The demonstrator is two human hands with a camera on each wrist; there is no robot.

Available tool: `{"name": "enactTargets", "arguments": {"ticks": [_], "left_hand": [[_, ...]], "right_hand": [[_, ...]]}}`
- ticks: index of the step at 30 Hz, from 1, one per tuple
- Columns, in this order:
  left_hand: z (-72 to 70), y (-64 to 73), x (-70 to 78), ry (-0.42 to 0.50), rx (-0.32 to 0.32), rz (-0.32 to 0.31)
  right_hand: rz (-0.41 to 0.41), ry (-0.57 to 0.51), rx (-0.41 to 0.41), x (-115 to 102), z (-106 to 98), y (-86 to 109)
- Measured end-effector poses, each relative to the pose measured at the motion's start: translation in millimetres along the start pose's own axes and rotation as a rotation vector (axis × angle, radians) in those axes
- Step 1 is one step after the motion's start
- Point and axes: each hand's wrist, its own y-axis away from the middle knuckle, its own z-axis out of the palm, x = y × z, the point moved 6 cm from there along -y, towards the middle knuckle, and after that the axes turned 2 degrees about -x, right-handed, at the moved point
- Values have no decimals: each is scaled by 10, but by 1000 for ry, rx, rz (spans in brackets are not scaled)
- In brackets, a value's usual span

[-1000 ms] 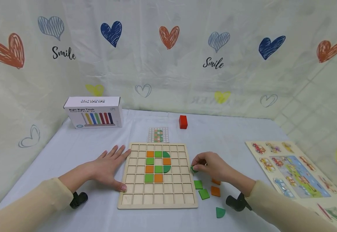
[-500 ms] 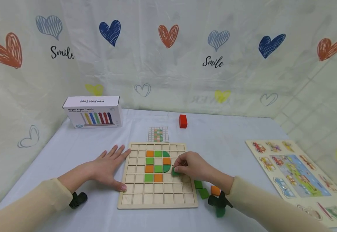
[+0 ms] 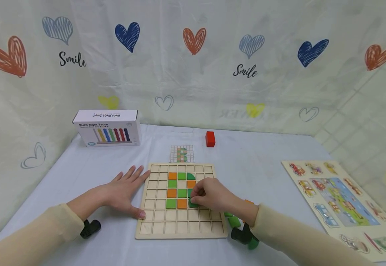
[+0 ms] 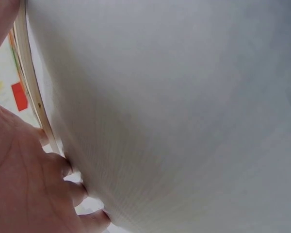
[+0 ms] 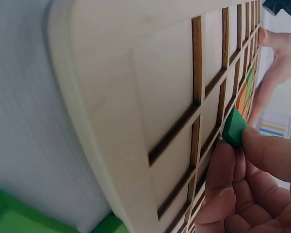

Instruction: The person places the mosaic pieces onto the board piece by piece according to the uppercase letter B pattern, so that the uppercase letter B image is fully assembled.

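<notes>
A wooden grid board (image 3: pixel 181 236) lies on the white cloth, with orange and light green square tiles and rounded dark green tiles in its upper middle cells. My right hand (image 3: pixel 211 194) pinches a dark green tile (image 5: pixel 234 128) between thumb and fingers. That tile is at a cell just right of the lowest orange tile (image 3: pixel 182 203), tilted in the right wrist view. My left hand (image 3: pixel 123 192) lies with fingers spread at the board's left side, thumb tip on its edge. A small pattern card (image 3: pixel 181 153) lies beyond the board.
Loose green tiles (image 3: pixel 234 221) lie right of the board, partly hidden by my right arm and its wrist camera (image 3: pixel 241 235). A red block (image 3: pixel 210 139) and a white box (image 3: pixel 108 129) stand at the back. A picture puzzle board (image 3: pixel 299 194) lies at the right.
My right hand has carried the dark green tile leftward, from beside the board's right edge to a cell near the middle. My left hand has stayed in place.
</notes>
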Motion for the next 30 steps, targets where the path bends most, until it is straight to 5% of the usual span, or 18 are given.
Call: {"name": "enactTargets", "arguments": {"ticks": [30], "left_hand": [[-40, 50, 56, -4, 9, 12]], "right_hand": [[-31, 91, 71, -46, 40, 44]]}}
